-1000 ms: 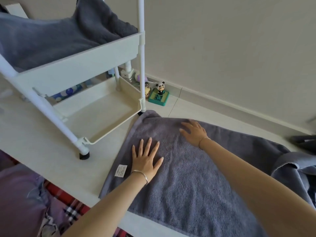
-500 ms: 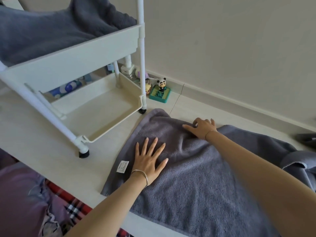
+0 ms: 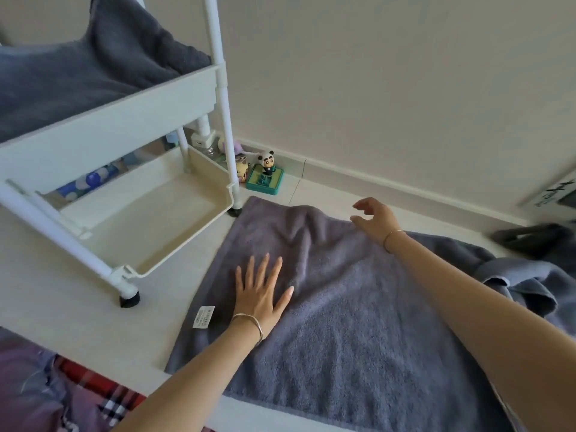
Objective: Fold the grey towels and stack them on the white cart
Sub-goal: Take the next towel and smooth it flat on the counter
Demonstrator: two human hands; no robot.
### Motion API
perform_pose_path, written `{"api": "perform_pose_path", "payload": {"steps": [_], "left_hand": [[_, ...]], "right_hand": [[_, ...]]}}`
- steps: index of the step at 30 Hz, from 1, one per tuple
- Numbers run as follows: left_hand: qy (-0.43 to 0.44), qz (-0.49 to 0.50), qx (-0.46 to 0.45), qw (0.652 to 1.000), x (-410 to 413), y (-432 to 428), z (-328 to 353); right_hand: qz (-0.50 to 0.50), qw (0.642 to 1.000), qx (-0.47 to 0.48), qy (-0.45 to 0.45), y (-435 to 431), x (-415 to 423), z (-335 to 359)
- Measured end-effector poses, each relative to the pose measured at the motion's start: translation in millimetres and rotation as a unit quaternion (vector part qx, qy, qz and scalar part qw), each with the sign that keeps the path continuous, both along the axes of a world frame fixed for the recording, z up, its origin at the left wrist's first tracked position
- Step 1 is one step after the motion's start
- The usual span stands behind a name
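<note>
A grey towel [image 3: 358, 322] lies spread on the pale floor, with a white label near its left edge. My left hand [image 3: 260, 289] rests flat on it, fingers apart, close to that edge. Over the towel's far edge my right hand [image 3: 374, 218] hovers with fingers loosely curled, holding nothing; the cloth below it is slightly rumpled. The white cart [image 3: 118, 129] stands at the left. Its upper tray holds dark grey towels [image 3: 78, 67]; its lower tray holds nothing.
Small figurines, one a panda on a green base [image 3: 265, 176], stand by the wall behind the cart. More grey cloth [image 3: 523, 282] is bunched at the right. A plaid fabric [image 3: 93, 397] lies at the bottom left. A box [image 3: 554, 194] sits at the right edge.
My right hand has slid rightward along the towel's far edge and lifted off it, leaving a wrinkle. My left hand stays flat on the towel.
</note>
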State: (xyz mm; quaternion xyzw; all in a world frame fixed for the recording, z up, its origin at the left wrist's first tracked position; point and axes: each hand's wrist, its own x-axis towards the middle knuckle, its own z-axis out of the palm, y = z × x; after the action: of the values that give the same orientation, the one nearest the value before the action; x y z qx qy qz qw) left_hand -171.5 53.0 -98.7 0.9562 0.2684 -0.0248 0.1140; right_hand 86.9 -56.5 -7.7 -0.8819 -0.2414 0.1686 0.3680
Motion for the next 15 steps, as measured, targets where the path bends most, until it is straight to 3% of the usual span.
{"api": "perform_pose_path", "payload": {"steps": [2, 4, 6, 10, 15], "left_hand": [[-0.029, -0.033, -0.008, 0.999, 16, -16, 13], [-0.043, -0.093, -0.027, 0.994, 38, -42, 24], [-0.064, -0.13, -0.06, 0.988, 59, -69, 32], [-0.105, -0.194, -0.104, 0.97, 98, -132, 47], [-0.111, -0.22, -0.223, 0.943, 131, -212, 66]], "right_hand": [[0.002, 0.99, -0.113, -0.088, -41, 11, -2], [-0.005, 0.95, -0.266, -0.161, -88, 19, -2], [-0.018, 0.916, -0.356, -0.185, -132, 20, -2], [-0.077, 0.906, -0.358, -0.214, -209, 9, 3], [-0.103, 0.953, -0.269, -0.088, -284, -13, 10]]}}
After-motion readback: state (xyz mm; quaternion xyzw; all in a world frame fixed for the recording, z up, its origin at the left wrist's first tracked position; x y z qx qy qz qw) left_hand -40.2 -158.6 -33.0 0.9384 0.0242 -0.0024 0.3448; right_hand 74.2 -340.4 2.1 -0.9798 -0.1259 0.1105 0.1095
